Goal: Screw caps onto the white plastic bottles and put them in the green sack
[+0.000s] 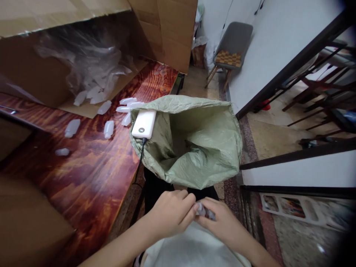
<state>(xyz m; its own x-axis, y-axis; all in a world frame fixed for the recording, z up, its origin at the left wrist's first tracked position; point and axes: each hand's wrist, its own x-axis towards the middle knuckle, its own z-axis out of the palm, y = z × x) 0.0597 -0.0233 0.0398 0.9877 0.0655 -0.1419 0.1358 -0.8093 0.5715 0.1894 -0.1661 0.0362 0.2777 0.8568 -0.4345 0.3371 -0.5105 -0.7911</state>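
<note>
Close to my body, a small translucent plastic bottle (205,211) is mostly covered by my fingers. My right hand (219,217) is wrapped round it. The fingers of my left hand (178,210) are closed at its left end, and what exactly they pinch there is hidden. Just beyond both hands, a green woven sack (205,170) gapes open above my lap. Its inside is shadowed. A white power bank (144,124) with a black cable lies over the sack's left rim.
On the left, a glossy wood-grain table (91,174) carries several similar bottles (109,129). A large cardboard box (167,33) lies open with clear plastic film (91,59) and more bottles inside. A grey chair (233,42) stands at the back by a white wall.
</note>
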